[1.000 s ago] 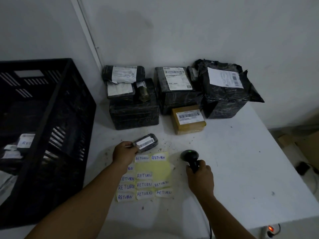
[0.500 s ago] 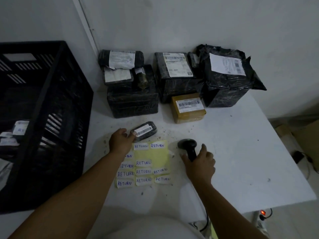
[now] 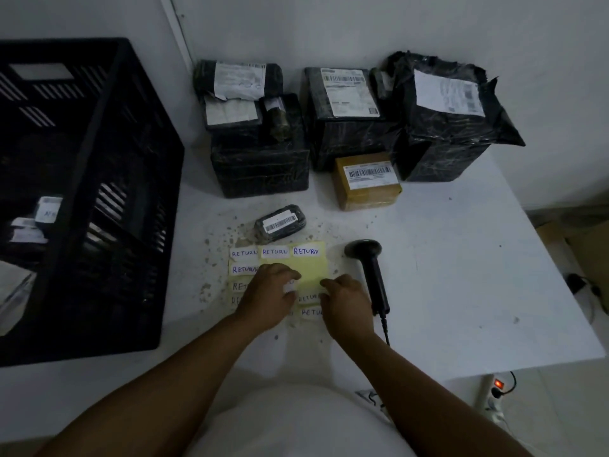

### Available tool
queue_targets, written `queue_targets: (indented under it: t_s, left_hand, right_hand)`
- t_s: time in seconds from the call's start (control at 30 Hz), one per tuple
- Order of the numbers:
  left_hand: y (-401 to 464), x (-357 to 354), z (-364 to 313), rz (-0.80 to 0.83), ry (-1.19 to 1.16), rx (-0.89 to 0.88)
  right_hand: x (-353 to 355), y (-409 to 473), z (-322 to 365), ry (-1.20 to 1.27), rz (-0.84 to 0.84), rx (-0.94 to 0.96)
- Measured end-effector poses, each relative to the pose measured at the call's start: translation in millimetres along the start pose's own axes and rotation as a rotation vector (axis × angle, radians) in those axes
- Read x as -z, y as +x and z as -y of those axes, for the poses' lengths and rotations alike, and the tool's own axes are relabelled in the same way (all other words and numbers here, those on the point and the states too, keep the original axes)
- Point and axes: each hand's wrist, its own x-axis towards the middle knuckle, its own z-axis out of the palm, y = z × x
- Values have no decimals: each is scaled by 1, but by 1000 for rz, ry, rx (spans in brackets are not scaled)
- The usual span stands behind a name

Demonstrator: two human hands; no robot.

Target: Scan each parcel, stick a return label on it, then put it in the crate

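On the yellow backing sheet (image 3: 309, 268), the left hand (image 3: 270, 298) pinches a white return label (image 3: 290, 286) at its edge while the right hand (image 3: 346, 301) rests curled fingers on the sheet, apparently pinning it. Paper-thin and floppy, the label likely wants peeling from a corner. Just beyond lies the small black-wrapped parcel (image 3: 280, 224), probably light; the scanner (image 3: 370, 272) lies beside on the counter (image 3: 461, 275), the crate (image 3: 108, 199) at left.
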Motion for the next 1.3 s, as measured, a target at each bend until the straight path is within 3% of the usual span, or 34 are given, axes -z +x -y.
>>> queue_targets:
  t_s: [0.43,0.93,1.13,1.3]
  left_hand:
    - [-8,-6,0,140,142,1]
    - [-6,-16,1,76,191,13]
    - [-5,-8,4,113,-31,111]
    - [0,5,1,-72,-318,277]
  right_hand:
    - [-4,3,2,-107,57,7]
    - [16,-12,6,173,-28,-42]
    - [23,6,7,278,-41,-40]
    - [26,32,11,401,51,-24]
